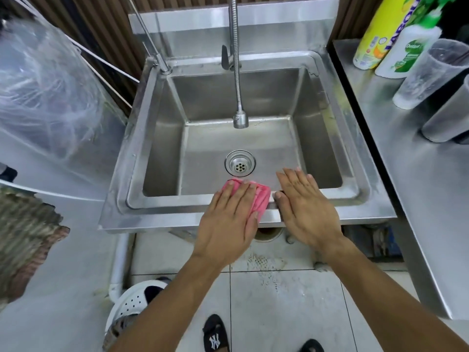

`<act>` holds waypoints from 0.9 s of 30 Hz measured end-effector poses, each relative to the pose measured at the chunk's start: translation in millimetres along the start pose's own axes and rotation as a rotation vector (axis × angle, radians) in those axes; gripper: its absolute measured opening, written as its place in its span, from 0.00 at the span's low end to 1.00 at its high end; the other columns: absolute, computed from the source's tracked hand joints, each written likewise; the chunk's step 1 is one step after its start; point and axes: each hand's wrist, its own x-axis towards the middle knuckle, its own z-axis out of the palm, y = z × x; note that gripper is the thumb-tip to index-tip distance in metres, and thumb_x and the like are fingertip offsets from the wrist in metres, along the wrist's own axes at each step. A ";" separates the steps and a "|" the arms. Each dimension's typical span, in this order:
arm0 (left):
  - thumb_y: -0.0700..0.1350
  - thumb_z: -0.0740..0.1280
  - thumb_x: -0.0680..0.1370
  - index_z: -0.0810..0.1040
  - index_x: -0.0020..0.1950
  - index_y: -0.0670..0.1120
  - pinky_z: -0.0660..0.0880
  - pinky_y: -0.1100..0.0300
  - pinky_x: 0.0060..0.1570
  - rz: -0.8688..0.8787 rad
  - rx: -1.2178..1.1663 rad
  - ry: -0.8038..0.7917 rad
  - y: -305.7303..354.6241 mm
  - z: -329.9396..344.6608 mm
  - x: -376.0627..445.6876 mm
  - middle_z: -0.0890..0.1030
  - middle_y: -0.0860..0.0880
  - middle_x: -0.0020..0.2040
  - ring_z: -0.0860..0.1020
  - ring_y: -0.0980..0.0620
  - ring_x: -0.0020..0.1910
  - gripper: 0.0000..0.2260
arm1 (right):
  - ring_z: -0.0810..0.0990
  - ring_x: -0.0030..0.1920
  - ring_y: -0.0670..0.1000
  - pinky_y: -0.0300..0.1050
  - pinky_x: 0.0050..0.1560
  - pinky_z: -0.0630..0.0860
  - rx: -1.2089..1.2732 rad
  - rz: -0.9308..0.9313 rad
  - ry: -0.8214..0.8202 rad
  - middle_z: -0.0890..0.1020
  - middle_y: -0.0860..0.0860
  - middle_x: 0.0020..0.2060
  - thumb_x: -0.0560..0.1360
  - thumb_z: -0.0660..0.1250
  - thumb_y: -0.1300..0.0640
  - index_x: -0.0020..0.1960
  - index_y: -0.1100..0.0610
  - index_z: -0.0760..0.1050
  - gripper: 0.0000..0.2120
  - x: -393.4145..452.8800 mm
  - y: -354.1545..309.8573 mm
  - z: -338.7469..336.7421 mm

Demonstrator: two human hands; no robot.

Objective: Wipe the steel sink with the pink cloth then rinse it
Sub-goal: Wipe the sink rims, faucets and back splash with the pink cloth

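Both hands lie flat with fingers stretched out, so neither grip is closed around anything: the left hand [228,214] presses palm-down on the pink cloth [258,199], and the right hand [304,207] rests bare on the steel just beside it. All places below are given relative to the steel sink [162,207]. Its near rim carries the cloth, which is bunched under the left fingers and droops a little over the inner edge toward the basin. At the middle of the basin floor sits the round drain [239,163], just beyond the cloth and not touching it. A flexible spring faucet [237,72] hangs from the back ledge, its nozzle ending above the rear of the basin floor, with a dark lever at its base. To the right of the sink stands a steel bench [411,174] holding a yellow bottle [380,36], a white and green bottle [406,52] and 2 clear plastic cups [429,72]. To the left of the sink is a crumpled clear plastic bag [45,97]. Below the sink's front edge the tiled floor [279,301] shows, with 2 dark shoes near the bottom of the view.
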 end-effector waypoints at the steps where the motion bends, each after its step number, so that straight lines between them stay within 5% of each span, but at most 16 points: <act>1: 0.55 0.46 0.85 0.63 0.81 0.44 0.60 0.44 0.78 0.010 0.013 -0.016 -13.1 -1.4 -5.1 0.66 0.45 0.80 0.61 0.43 0.80 0.27 | 0.50 0.83 0.51 0.46 0.82 0.40 -0.021 -0.025 -0.009 0.57 0.51 0.82 0.87 0.44 0.44 0.83 0.54 0.55 0.28 -0.9 -1.2 -0.5; 5: 0.56 0.40 0.85 0.60 0.82 0.45 0.59 0.44 0.78 -0.040 0.061 -0.057 -63.9 -10.3 -21.7 0.64 0.46 0.81 0.59 0.45 0.81 0.29 | 0.53 0.83 0.52 0.51 0.83 0.48 -0.097 -0.191 -0.081 0.59 0.51 0.82 0.86 0.44 0.44 0.82 0.54 0.58 0.28 -6.6 -12.3 -3.5; 10: 0.51 0.51 0.83 0.71 0.76 0.43 0.60 0.44 0.77 -0.390 -0.053 0.159 -29.0 -4.0 -10.5 0.74 0.44 0.75 0.67 0.41 0.77 0.25 | 0.55 0.82 0.52 0.52 0.83 0.52 -0.133 -0.254 -0.138 0.59 0.49 0.81 0.86 0.44 0.44 0.82 0.52 0.59 0.27 -2.4 -28.8 1.1; 17: 0.55 0.47 0.86 0.58 0.83 0.46 0.53 0.46 0.80 0.189 0.082 -0.031 -69.7 -14.0 -15.3 0.60 0.47 0.82 0.56 0.44 0.82 0.26 | 0.53 0.83 0.51 0.53 0.82 0.54 -0.171 -0.262 -0.184 0.57 0.49 0.82 0.86 0.42 0.43 0.83 0.52 0.55 0.28 -1.5 -29.5 -3.0; 20: 0.55 0.47 0.86 0.55 0.83 0.46 0.55 0.47 0.80 0.284 0.110 -0.101 -90.7 -20.1 -16.0 0.57 0.47 0.83 0.53 0.47 0.82 0.27 | 0.50 0.83 0.51 0.51 0.83 0.48 -0.176 -0.242 -0.215 0.54 0.49 0.83 0.85 0.39 0.43 0.84 0.52 0.53 0.29 -0.4 -35.1 -5.4; 23: 0.54 0.47 0.86 0.58 0.82 0.45 0.57 0.47 0.79 0.216 0.082 -0.080 -110.9 -25.7 -27.5 0.60 0.46 0.82 0.56 0.47 0.82 0.26 | 0.48 0.83 0.50 0.49 0.83 0.44 -0.175 -0.285 -0.233 0.52 0.49 0.83 0.85 0.39 0.44 0.84 0.53 0.51 0.30 2.0 -44.1 -3.4; 27: 0.52 0.48 0.85 0.67 0.79 0.42 0.60 0.45 0.78 -0.143 0.005 0.078 -106.3 -21.9 -41.0 0.70 0.43 0.77 0.64 0.43 0.79 0.26 | 0.49 0.83 0.50 0.50 0.83 0.46 -0.176 -0.384 -0.263 0.53 0.49 0.83 0.86 0.39 0.44 0.84 0.53 0.52 0.29 9.0 -50.7 1.5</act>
